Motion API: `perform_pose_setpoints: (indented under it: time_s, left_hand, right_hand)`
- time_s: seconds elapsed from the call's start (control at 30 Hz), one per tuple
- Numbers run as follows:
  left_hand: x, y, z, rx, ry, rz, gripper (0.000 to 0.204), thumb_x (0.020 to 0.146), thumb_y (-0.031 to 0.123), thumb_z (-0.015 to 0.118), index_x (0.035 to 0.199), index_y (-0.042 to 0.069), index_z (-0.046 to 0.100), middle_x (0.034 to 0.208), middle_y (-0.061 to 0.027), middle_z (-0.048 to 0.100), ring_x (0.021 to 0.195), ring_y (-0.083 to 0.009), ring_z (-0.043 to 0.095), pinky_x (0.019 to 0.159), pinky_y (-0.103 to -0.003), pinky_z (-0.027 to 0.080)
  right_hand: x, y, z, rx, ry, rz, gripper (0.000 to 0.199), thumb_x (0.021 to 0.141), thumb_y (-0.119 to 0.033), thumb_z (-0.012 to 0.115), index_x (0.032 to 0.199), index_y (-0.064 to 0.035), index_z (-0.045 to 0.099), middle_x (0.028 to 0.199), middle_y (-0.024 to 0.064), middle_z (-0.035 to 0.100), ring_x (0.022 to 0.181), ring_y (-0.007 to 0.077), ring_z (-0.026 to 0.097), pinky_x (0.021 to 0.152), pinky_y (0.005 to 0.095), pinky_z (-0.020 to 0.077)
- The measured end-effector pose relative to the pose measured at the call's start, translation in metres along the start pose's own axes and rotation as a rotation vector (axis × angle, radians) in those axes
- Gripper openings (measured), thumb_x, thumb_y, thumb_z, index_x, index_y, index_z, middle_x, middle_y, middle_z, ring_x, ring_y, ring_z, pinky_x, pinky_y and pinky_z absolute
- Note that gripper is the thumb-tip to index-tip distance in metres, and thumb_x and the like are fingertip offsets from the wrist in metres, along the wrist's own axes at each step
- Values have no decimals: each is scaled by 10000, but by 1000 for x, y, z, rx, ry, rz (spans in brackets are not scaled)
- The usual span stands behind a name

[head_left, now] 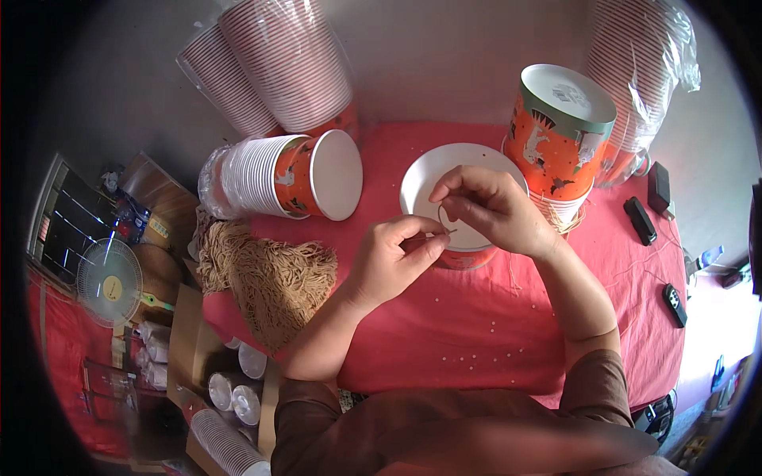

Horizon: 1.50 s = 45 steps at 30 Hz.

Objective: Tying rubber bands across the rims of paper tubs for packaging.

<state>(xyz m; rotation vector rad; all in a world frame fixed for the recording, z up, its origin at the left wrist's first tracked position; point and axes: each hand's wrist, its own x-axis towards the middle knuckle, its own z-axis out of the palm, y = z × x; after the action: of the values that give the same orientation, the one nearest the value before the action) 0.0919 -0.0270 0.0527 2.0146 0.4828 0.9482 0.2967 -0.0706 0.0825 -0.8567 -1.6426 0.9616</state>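
Two hands meet over the red table (444,333), whose near part lies bare. Left hand (393,258) and right hand (488,208) both pinch a thin cord (441,219) above the upturned cup (454,190). Cup stacks (278,174) crowd the far edge.

A red tablecloth (476,333) covers the table, dotted with tiny white specks. A pile of tan strings (270,274) hangs over its left edge. A sleeve of stacked cups (270,174) lies on its side nearby, and wrapped cup stacks (278,63) lean against the wall, with more at the far right (635,71). An upside-down orange tub (559,135) stands on the cloth. Three small black gadgets (640,220) lie to the right. A small fan (109,282) sits on the floor
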Motion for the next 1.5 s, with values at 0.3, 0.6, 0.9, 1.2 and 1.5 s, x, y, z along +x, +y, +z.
perform_pose_setpoints:
  time_s: [0.3, 0.6, 0.9, 1.2, 1.5]
  left_hand:
    - [4, -8, -12, -339, -21, -199, 129, 957, 111, 658, 995, -9, 687, 788, 32, 635, 636, -6, 493, 548, -188, 395]
    - [4, -15, -16, -558, -22, -278, 157, 972, 121, 640, 1051, -10, 674, 784, 24, 618, 619, -9, 453, 533, -179, 374]
    - [5, -15, -12, -366, 60, -157, 122, 965, 94, 620, 1018, 1, 680, 737, 30, 589, 566, -13, 396, 498, -184, 282]
    - [3, -14, -21, -584, -44, -300, 127, 961, 95, 650, 1041, -3, 664, 851, -6, 658, 741, -53, 569, 650, -194, 465]
    - [2, -14, -18, -563, -46, -247, 133, 957, 79, 644, 1057, -4, 668, 852, 1, 652, 731, -40, 543, 627, -196, 441]
  right_hand:
    - [2, 2, -5, -595, 149, -288, 205, 816, -34, 694, 1020, -32, 669, 941, 115, 670, 798, 267, 692, 662, 351, 555]
    - [-1, -6, 7, -804, 65, -476, 163, 797, -115, 734, 938, -59, 675, 885, 78, 664, 792, 287, 662, 692, 401, 542]
    - [-1, -19, -9, -763, 196, -471, 127, 809, 64, 663, 881, 4, 577, 826, 121, 623, 742, 305, 640, 646, 368, 507]
    - [-5, -20, -3, -617, 106, -411, 93, 834, 70, 655, 888, 20, 599, 832, 116, 627, 764, 263, 642, 675, 343, 509]
    - [-1, -5, 9, -617, 107, -373, 104, 824, -80, 695, 879, -30, 622, 846, 98, 648, 728, 300, 659, 618, 396, 530]
